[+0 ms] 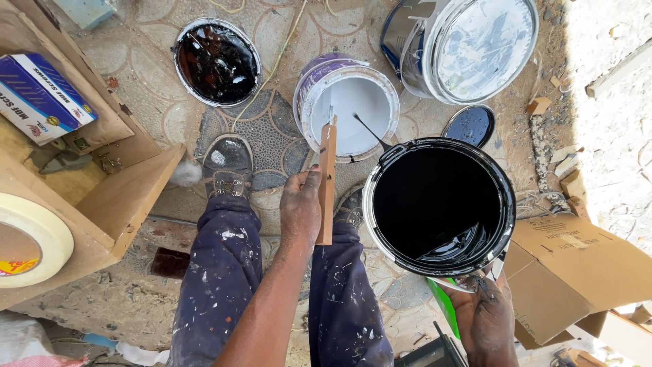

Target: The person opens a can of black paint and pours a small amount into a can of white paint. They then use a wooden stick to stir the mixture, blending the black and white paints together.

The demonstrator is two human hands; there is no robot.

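Observation:
My left hand (301, 207) grips a flat wooden stick (327, 183) upright; its top end reaches into a purple-sided can of white paint (350, 109) on the floor ahead. My right hand (485, 316), smeared with dark paint, holds the bottom of a large bucket of black paint (438, 204), tilted toward me and raised beside the white can. A thin dark line (370, 129) runs from the black bucket's rim over the white paint. My paint-spattered blue trousers (221, 272) and shoes (227, 166) are below.
An open can of black paint (217, 61) sits at the far left, a big white bucket (479, 47) at the far right, a small dark lid (470, 126) near it. A wooden box (102, 204) with a tape roll (30, 241) stands left, a cardboard box (577, 272) right.

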